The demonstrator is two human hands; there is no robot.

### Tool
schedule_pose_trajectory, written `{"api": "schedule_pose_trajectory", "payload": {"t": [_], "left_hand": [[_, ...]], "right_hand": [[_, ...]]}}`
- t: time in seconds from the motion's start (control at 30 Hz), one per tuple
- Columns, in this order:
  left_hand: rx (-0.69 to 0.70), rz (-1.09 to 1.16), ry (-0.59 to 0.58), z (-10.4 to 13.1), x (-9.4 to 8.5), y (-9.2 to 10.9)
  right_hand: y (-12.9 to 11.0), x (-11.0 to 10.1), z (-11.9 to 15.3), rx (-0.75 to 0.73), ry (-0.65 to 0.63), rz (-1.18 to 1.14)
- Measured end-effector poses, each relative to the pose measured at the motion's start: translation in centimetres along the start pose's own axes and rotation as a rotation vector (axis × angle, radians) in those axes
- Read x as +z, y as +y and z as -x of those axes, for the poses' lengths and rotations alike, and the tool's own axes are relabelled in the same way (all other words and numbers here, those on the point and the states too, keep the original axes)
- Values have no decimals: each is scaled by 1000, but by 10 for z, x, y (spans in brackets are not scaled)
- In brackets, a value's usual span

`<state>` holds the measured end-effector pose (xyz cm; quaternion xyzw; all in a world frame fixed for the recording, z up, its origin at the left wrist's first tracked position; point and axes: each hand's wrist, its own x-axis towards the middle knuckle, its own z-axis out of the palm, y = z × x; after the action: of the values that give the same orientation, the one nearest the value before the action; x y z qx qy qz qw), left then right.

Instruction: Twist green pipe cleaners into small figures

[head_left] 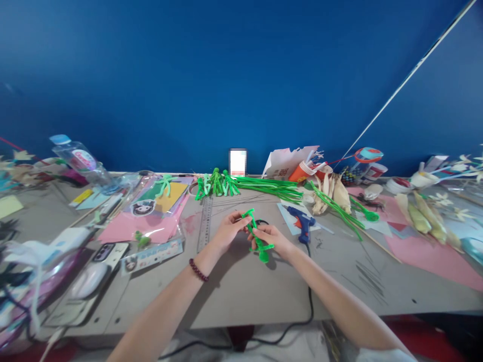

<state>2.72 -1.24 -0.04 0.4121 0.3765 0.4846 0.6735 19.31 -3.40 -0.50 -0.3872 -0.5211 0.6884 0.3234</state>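
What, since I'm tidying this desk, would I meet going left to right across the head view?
Plastic bottle, ruler, left hand, right hand, blue glue gun, pale green husks; both hands hold the green fuzzy piece.

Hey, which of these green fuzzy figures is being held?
The green figure gripped by the left hand and right hand; the others, like the cluster near the blue wall, are untouched.

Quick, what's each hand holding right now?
Left hand: closed, holding the bright green, fuzzy pipe-cleaner figure near its far end.
Right hand: closed, holding the same figure's middle.
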Motion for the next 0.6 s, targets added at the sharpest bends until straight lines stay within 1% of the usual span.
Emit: {"api": "schedule_pose_trajectory", "payload": {"t": [0.17, 0.27, 0.4, 0.6], "left_hand": [[-43, 85, -30, 2, 2, 3], [-53, 119, -40, 2, 2, 5], [-48, 111, -30, 1, 1, 5], [-43, 108, 2, 0, 0, 3]], "right_hand": [[4, 0, -2, -9, 57, -34], [5, -1, -3, -38, 85, -28], [6, -1, -3, -45, 90, -12], [3, 2, -2, 3, 95, -37]]}}
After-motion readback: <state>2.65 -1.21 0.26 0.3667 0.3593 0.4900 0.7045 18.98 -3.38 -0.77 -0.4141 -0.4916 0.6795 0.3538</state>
